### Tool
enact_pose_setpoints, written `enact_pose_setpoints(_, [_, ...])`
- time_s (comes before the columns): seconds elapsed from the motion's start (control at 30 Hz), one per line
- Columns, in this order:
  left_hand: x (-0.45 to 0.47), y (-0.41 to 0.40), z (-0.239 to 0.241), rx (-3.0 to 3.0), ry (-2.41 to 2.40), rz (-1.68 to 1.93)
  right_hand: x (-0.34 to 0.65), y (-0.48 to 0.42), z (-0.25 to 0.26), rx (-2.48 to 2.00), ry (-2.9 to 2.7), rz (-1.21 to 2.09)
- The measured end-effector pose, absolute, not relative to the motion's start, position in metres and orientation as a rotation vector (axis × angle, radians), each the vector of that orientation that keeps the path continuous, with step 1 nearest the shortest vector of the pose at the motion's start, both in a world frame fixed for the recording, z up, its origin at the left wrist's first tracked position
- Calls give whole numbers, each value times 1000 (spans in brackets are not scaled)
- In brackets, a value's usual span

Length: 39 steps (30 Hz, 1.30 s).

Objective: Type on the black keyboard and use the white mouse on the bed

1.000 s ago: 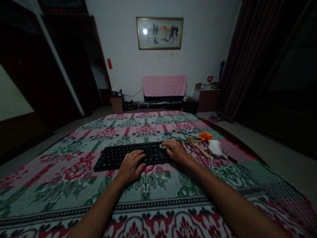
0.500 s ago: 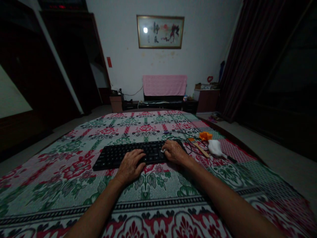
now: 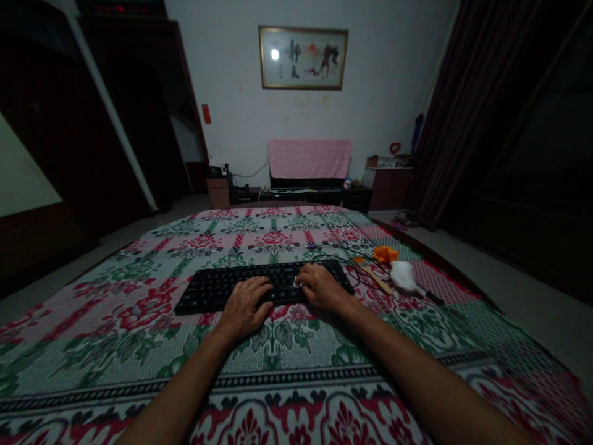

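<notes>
A black keyboard [image 3: 204, 290] lies across the patterned cloth in front of me. My left hand [image 3: 246, 304] rests on its lower middle edge, fingers stretched out over the keys and thumb apart, holding nothing. Over the keys on the right part, my right hand [image 3: 323, 288] has its fingers pinched on a small white wad [image 3: 297, 282]. Only a bit of the wad shows; its material is too small to tell. The fingers and palm hide some of the keys beneath.
Right of the keyboard lie a black cable [image 3: 356, 275], a flat brush with a wooden handle [image 3: 378, 280], a crumpled orange thing [image 3: 385, 254] and a white soft bundle [image 3: 403, 277]. The floral cloth [image 3: 273, 340] covers the table. Beyond stands a low cabinet with a pink cloth [image 3: 309, 159].
My right hand has slid left over the keys with the white wad, uncovering more of the keyboard's right end. The left hand stays in place.
</notes>
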<state>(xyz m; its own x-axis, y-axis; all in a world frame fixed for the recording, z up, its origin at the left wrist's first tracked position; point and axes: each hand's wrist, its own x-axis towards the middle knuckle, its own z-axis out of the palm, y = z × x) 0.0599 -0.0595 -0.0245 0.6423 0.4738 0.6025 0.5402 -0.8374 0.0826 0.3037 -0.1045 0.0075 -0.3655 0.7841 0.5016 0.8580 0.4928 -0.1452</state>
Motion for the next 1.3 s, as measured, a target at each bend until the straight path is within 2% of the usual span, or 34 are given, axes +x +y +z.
enact_pose_setpoints(0.3, [59, -60, -24, -2757, -874, -957, 323, -103, 11, -1568, -2090, -234])
enact_pose_setpoints(0.6, [60, -62, -21, -2771, -873, -955, 312, -101, 6, -1246, -2177, -189])
enact_pose_setpoints(0.93, [59, -61, -22, -2763, -875, -956, 322, -103, 7, -1513, -2073, -223])
enact_pose_setpoints(1.2, [60, -61, -22, -2769, -867, -945, 311, -102, 4, -1238, -2174, -213])
enact_pose_setpoints(1.3, [60, -62, -21, -2764, -870, -960, 308, -103, 4, -1277, -2236, -213])
